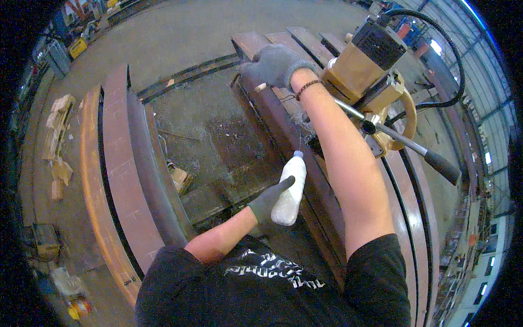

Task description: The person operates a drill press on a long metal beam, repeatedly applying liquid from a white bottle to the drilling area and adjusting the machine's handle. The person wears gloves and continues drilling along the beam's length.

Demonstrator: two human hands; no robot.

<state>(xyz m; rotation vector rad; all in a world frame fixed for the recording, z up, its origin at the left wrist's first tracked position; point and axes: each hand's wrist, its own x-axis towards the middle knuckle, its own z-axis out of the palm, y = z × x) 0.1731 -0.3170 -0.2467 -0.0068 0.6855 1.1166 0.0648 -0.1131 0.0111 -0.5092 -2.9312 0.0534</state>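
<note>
My left hand (271, 200), in a dark grey glove, is wrapped round a white squeeze bottle (290, 191). The bottle tilts up and away, its nozzle toward the drill, and a thin streak like a stream of liquid rises from it. A tan and black magnetic drill (354, 65) stands on the steel beams to the right. My right hand (275, 65), in a grey glove, is closed beyond the drill's near left side, above a beam (275, 117). What it grips is hidden; a small pale tip shows beneath it. My right forearm covers part of the drill.
A feed lever (406, 141) with a black grip sticks out to the right of the drill. A black cable conduit (460, 65) loops beside it. More long steel beams (125, 136) lie at left. Wood pieces (60, 120) and metal shavings (229, 128) are on the floor.
</note>
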